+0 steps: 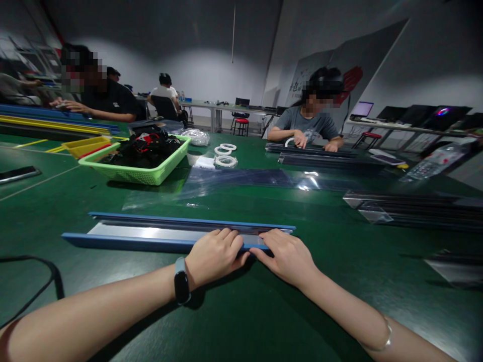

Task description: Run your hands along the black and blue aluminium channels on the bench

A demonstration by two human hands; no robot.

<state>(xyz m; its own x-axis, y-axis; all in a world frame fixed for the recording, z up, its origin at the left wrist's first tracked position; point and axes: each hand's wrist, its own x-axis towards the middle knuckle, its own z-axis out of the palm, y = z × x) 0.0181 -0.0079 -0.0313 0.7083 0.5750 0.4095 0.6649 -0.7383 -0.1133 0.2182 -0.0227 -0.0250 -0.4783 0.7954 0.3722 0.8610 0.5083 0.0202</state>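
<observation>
Grey walls (196,45) enclose a dim hall with green tables (264,311) and perhaps red stools (241,121).

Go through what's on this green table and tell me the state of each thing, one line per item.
Left hand: fingers curled over the blue rail's near edge.
Right hand: fingers pressed on the same edge.
Blue rail: lying flat, open side up.
Green basket: full of black parts.
Tape rolls: lying flat.
Phone: screen dark.

Green bench (264,311); green basket (138,173) of dark parts; yellow tray (85,146) beside it; white tape rolls (225,155); clear plastic sheet (241,181); stacked dark rails (418,208); two seated co-workers opposite.
</observation>
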